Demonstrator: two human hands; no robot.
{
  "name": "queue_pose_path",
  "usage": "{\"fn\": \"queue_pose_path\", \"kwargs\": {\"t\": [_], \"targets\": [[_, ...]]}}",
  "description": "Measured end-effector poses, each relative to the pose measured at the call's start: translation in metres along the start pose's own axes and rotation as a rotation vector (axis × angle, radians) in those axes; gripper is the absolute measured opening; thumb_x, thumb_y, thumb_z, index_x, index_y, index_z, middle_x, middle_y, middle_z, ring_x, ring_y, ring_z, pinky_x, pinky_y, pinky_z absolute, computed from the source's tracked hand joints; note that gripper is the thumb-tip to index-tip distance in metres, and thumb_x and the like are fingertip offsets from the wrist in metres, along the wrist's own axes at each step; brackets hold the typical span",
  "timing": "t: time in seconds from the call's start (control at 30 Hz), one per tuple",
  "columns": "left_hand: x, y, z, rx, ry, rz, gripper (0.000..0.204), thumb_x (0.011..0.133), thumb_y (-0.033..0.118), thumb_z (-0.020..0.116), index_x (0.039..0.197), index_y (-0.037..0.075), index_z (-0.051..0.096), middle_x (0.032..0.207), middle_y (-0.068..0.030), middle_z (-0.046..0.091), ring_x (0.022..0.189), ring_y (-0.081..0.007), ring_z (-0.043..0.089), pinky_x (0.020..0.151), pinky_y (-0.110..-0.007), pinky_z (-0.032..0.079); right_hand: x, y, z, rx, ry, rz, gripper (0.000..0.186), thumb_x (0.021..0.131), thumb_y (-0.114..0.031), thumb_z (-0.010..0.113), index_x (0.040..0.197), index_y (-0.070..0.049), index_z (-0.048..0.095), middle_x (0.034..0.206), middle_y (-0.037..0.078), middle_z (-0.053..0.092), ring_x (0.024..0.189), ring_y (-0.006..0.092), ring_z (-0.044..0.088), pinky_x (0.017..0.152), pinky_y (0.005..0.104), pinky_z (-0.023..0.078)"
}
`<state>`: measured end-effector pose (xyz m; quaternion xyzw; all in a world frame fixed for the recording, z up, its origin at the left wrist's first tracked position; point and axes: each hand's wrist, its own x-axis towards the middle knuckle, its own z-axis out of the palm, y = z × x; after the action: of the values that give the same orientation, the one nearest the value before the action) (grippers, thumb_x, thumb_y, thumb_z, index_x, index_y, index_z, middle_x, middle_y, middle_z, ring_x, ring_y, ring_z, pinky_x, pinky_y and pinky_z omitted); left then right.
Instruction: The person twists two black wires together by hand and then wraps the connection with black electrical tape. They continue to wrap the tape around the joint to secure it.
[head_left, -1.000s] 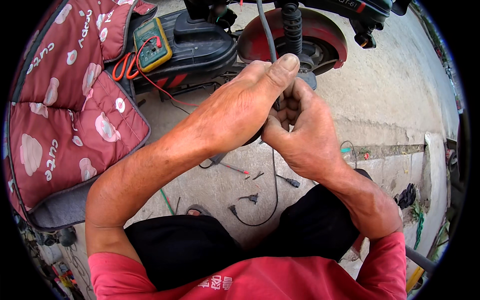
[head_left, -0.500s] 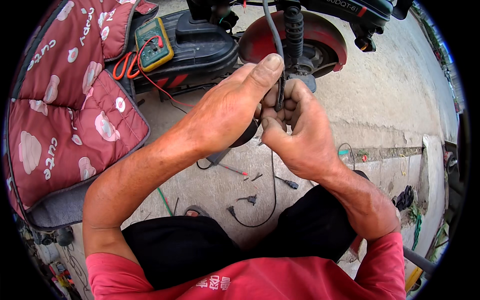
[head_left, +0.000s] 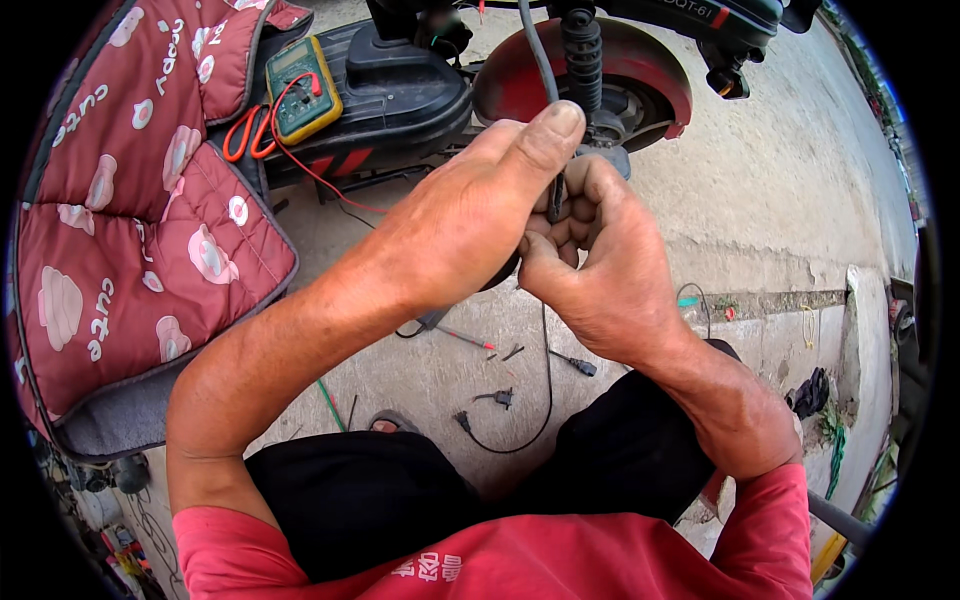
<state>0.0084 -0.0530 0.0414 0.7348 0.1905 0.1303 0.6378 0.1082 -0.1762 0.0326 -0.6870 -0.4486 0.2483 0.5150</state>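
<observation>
A thick dark cable (head_left: 540, 55) runs down from the scooter into the space between my hands. My left hand (head_left: 480, 200) is closed on it, thumb pressed against the cable and the other fingers mostly hidden behind the palm. Just below, my right hand (head_left: 622, 262) has its fingers curled around the cable's lower end. What its fingertips pinch there is too hidden to make out. Behind my hands stands the scooter's red-fendered wheel (head_left: 520, 75), with a black coil-spring shock absorber (head_left: 582, 60) beside it.
A green and yellow multimeter (head_left: 303, 90) rests on the scooter's black footboard (head_left: 405, 95), its red lead trailing down. A maroon padded cover (head_left: 150, 230) hangs at left. On the concrete lie a probe (head_left: 468, 338), a black plug (head_left: 575, 363) and a cord with connectors (head_left: 500, 452).
My left thumb has shifted slightly right and up along the cable. The right hand keeps its curled grip, with its fingers moved a little. The surroundings sit slightly further left in view.
</observation>
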Motion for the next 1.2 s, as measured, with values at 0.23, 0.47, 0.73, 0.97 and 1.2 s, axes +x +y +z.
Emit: {"fn": "queue_pose_path", "kwargs": {"t": [0.23,0.47,0.73,0.97,1.2], "targets": [[-0.004,-0.002,0.002,-0.046,-0.014,0.008,0.079,0.101,0.066,0.031,0.113,-0.007,0.058,0.100,-0.0170,0.059,0.097,-0.0245,0.061,0.090,-0.036,0.047,0.001,0.001,0.001,-0.005,-0.070,0.002,0.017,0.081,0.000,0.060,0.095,0.003,0.050,0.071,0.005,0.054,0.060,0.0070,0.051,0.054,0.0280,0.045],[-0.010,0.004,-0.006,0.082,-0.001,0.041,0.075,0.102,0.063,0.031,0.123,-0.005,0.055,0.092,-0.0072,0.054,0.086,-0.0147,0.053,0.081,-0.029,0.044,0.002,0.005,0.006,0.029,-0.080,-0.003,0.019,0.080,0.000,0.058,0.096,0.003,0.048,0.071,0.005,0.052,0.060,0.0063,0.049,0.053,0.0283,0.043],[-0.008,-0.005,-0.010,-0.012,-0.017,0.012,0.074,0.101,0.066,0.031,0.103,-0.003,0.058,0.095,-0.0124,0.057,0.093,-0.0218,0.059,0.086,-0.035,0.047,0.000,0.001,0.004,0.169,-0.071,-0.022,0.022,0.080,0.000,0.064,0.098,0.001,0.050,0.079,-0.001,0.056,0.066,0.0007,0.050,0.057,0.0208,0.045],[-0.006,-0.004,-0.009,0.023,-0.033,-0.021,0.067,0.103,0.063,0.031,0.110,0.002,0.058,0.088,-0.0052,0.054,0.083,-0.0136,0.052,0.082,-0.029,0.045,0.000,-0.002,0.002,0.006,-0.047,-0.038,0.020,0.079,0.000,0.066,0.091,0.000,0.049,0.073,0.001,0.058,0.063,0.0028,0.054,0.056,0.0217,0.047],[-0.004,-0.004,0.001,0.020,0.001,0.028,0.066,0.103,0.061,0.032,0.122,0.003,0.055,0.089,-0.0002,0.050,0.079,-0.0088,0.045,0.076,-0.025,0.042,-0.001,0.000,-0.001,-0.101,-0.041,-0.028,0.020,0.078,-0.001,0.063,0.089,0.002,0.047,0.068,0.009,0.058,0.058,0.0121,0.057,0.055,0.0306,0.049]]}}
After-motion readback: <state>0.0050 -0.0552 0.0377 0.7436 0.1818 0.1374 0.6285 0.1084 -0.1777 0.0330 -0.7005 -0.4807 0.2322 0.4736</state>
